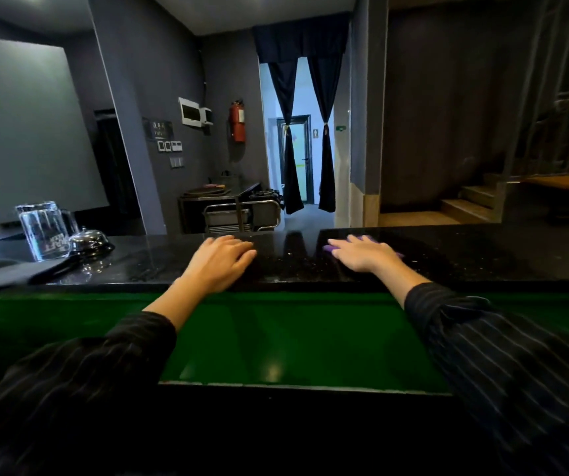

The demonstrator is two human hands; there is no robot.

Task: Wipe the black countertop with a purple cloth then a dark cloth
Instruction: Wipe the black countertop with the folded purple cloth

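Right hand (362,254), fingers flat, pressing cloth (328,249), mostly hiding it; left hand (220,260) lying flat on countertop (293,267), holding nothing; jug (44,231), bell (89,240) sitting at 9 o'clock

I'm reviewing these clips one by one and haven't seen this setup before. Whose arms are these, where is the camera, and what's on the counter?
There is no machine here. These are a person's own arms in striped sleeves. The single picture comes from a camera worn on the person's head, looking forward and down.

The left hand lies flat on the black countertop and holds nothing. The right hand presses flat on a purple cloth, which peeks out from under the fingers. The fingers are not curled round it.

At the far left of the counter stand a clear glass mug and a metal call bell. A dark flat item lies in front of them, and I cannot tell what it is.
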